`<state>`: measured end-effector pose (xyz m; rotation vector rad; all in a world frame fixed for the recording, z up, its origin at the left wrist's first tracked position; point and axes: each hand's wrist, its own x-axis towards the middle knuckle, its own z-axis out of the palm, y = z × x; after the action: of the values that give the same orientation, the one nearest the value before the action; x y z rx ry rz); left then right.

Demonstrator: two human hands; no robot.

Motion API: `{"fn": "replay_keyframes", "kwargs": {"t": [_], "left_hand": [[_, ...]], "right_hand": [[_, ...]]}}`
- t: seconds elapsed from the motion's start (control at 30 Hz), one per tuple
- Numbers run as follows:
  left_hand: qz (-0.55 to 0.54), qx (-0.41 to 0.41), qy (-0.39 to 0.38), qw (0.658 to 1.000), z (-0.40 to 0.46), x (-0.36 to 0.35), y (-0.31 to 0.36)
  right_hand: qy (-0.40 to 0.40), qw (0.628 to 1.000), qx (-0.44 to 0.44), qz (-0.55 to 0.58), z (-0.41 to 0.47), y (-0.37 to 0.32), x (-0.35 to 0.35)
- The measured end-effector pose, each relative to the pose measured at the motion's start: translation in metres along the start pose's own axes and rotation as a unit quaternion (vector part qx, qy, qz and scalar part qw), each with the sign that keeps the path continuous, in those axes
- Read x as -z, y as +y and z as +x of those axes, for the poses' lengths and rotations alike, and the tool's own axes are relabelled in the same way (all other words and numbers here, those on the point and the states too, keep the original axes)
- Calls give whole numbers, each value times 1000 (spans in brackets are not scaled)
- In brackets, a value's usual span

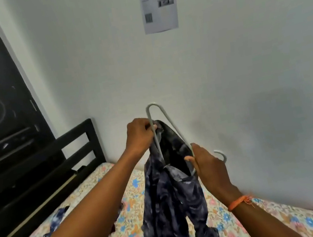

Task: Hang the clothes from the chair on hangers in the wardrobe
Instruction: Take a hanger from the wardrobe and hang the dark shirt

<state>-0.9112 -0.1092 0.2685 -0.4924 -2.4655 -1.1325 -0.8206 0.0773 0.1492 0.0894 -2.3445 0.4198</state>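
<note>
A dark blue tie-dye garment (170, 199) hangs from a grey plastic hanger (164, 114) held tilted over the bed. My left hand (139, 136) pinches the garment's edge against one end of the hanger. My right hand (207, 163) grips the hanger near its hook (222, 156), with the neckline stretched open between both hands. The garment's lower part dangles down to the bedsheet.
Under my arms lies a bed with a floral sheet (127, 228), and another tie-dye piece (58, 218) lies on it at the left. A black headboard (76, 145) and dark panel stand at the left. The white wall behind carries a paper notice (158, 1).
</note>
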Motion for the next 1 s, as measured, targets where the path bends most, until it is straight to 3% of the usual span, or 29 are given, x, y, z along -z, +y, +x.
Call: {"fn": "replay_keyframes", "kwargs": {"t": [0.13, 0.23, 0.67, 0.9, 1.0], "left_hand": [[-107, 105, -2, 989, 16, 24, 19], [-129, 147, -29, 980, 25, 41, 26], [-22, 257, -237, 937, 47, 91, 30], [65, 188, -206, 958, 48, 75, 16], [181, 125, -190, 957, 37, 64, 8]], "right_hand": [[15, 998, 19, -50, 3, -4, 6], [3, 998, 34, -58, 4, -4, 9], [-48, 973, 160, -160, 6, -9, 21], [-97, 961, 193, -175, -4, -5, 8], [-107, 953, 185, -214, -8, 4, 5]]}}
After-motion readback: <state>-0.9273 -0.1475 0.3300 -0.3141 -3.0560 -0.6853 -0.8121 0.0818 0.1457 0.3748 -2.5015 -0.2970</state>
